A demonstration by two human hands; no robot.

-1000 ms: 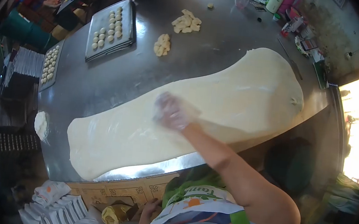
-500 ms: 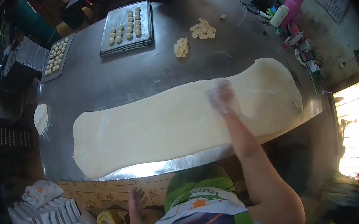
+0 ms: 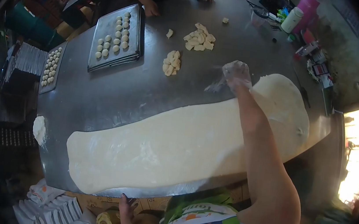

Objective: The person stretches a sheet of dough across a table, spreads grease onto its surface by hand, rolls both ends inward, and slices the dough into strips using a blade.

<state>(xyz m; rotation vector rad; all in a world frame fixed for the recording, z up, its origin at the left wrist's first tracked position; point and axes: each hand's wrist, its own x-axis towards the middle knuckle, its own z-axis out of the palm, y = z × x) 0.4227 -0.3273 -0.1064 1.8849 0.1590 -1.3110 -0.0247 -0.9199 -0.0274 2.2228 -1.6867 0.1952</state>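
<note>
A long, pale sheet of rolled dough (image 3: 176, 138) lies along the near side of the metal table, lightly dusted with flour. My right hand (image 3: 238, 73), white with flour, is just past the sheet's far edge, low over the table. Its fingers are blurred, and I cannot make out whether it holds anything. White flour streaks (image 3: 215, 85) mark the metal beside it. My left hand (image 3: 128, 206) is down at the table's front edge, fingers apart and holding nothing.
Beyond the sheet are two piles of dough pieces (image 3: 199, 39) (image 3: 171, 63). Trays of dough balls (image 3: 92, 64) (image 3: 48, 90) stand left, near a flour heap (image 3: 39, 129). A co-worker's hands (image 3: 151, 8) rest at the far edge. Bottles (image 3: 292, 19) stand far right.
My right hand has moved from above the dough sheet to beyond its far edge, leaving flour streaks there. My left hand has come nearer the table edge. The co-worker's hands have moved apart.
</note>
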